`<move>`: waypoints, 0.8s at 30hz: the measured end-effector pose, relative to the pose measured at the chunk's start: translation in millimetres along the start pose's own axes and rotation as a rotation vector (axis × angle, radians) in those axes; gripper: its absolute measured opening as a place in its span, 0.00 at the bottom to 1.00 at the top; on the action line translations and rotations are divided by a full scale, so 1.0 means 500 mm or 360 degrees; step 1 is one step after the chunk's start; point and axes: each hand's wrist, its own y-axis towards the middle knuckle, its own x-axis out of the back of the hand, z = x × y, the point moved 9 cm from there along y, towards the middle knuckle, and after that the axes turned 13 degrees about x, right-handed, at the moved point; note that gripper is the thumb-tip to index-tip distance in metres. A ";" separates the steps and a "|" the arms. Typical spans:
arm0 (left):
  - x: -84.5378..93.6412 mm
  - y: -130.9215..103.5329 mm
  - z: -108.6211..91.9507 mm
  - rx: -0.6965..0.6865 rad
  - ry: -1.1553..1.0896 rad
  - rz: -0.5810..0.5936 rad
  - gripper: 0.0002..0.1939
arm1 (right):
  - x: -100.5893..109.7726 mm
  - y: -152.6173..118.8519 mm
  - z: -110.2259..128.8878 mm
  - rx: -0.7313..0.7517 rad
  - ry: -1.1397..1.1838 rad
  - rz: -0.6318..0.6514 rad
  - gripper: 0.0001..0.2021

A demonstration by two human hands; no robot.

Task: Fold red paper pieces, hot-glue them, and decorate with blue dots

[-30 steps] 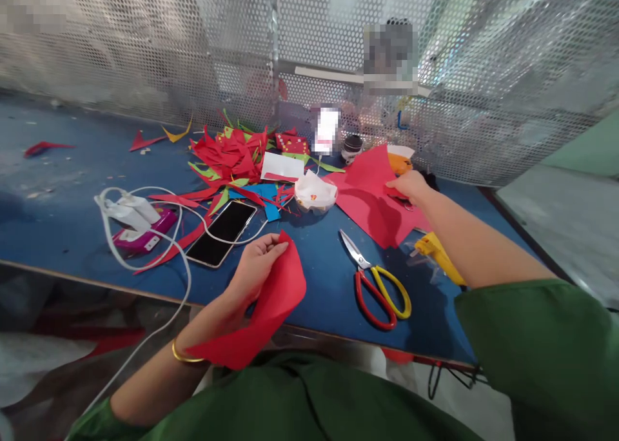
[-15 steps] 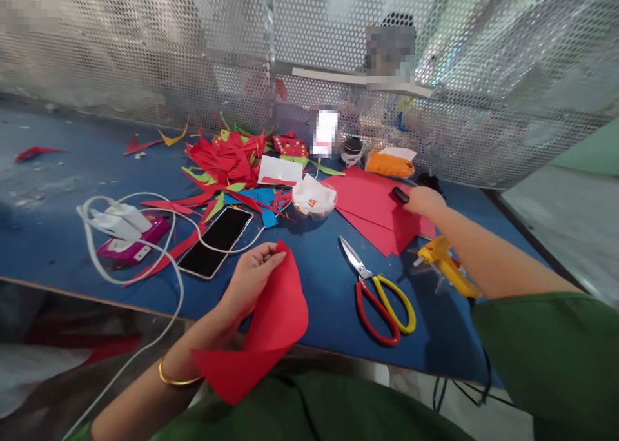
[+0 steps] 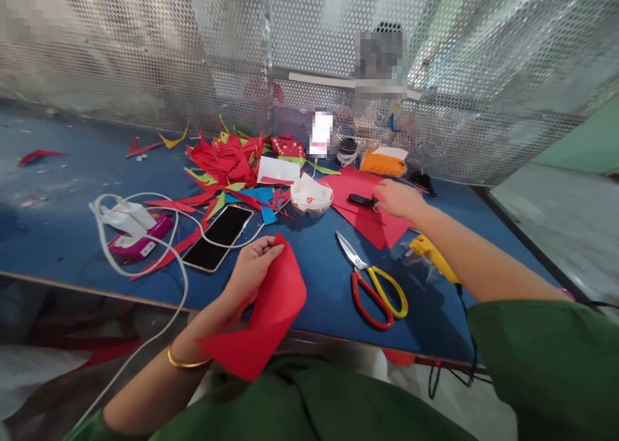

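Observation:
My left hand (image 3: 255, 267) is closed on a red paper sheet (image 3: 278, 293), pinching its upper corner between thumb and fingers. The sheet curls over the wrist toward the table's front edge. My right hand (image 3: 399, 199) reaches over the red sheets (image 3: 370, 224) lying at the back. Its fingers are closed at one end of a small black elongated object (image 3: 362, 200), whose exact kind I cannot make out. Scissors (image 3: 370, 280) with one red and one yellow handle lie between my hands, blades spread slightly. Under my right forearm is a yellow glue gun (image 3: 435, 258).
A phone (image 3: 218, 238), white chargers with cables (image 3: 126, 218) and a purple box (image 3: 140, 240) lie on the left. Behind are red paper scraps (image 3: 227, 157), a lined bowl (image 3: 311, 199), a lit phone (image 3: 321, 133) and an orange packet (image 3: 384, 162). A perforated metal screen (image 3: 169, 54) borders the back.
My right hand has moved left over the red sheets, carrying the small black object with it. My left hand keeps its hold on the red paper, which has shifted slightly.

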 end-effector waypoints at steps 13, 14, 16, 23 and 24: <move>-0.006 -0.005 -0.020 -0.0181 -0.0059 0.0007 0.18 | -0.058 -0.332 0.247 -0.0213 0.0212 0.0005 0.18; -0.006 -0.005 -0.021 -0.0192 -0.0067 0.0004 0.18 | -0.059 -0.335 0.249 -0.0211 0.0242 -0.0005 0.19; -0.004 -0.005 -0.021 -0.0207 -0.0086 -0.0003 0.18 | -0.064 -0.337 0.252 -0.0205 0.0297 -0.0012 0.19; 0.002 -0.011 -0.021 -0.0221 -0.0115 -0.0016 0.16 | -0.088 -0.323 0.248 -0.0315 0.0490 -0.0119 0.25; 0.002 -0.013 -0.022 -0.0224 -0.0117 -0.0016 0.16 | -0.085 -0.319 0.239 -0.0369 0.0554 -0.0201 0.26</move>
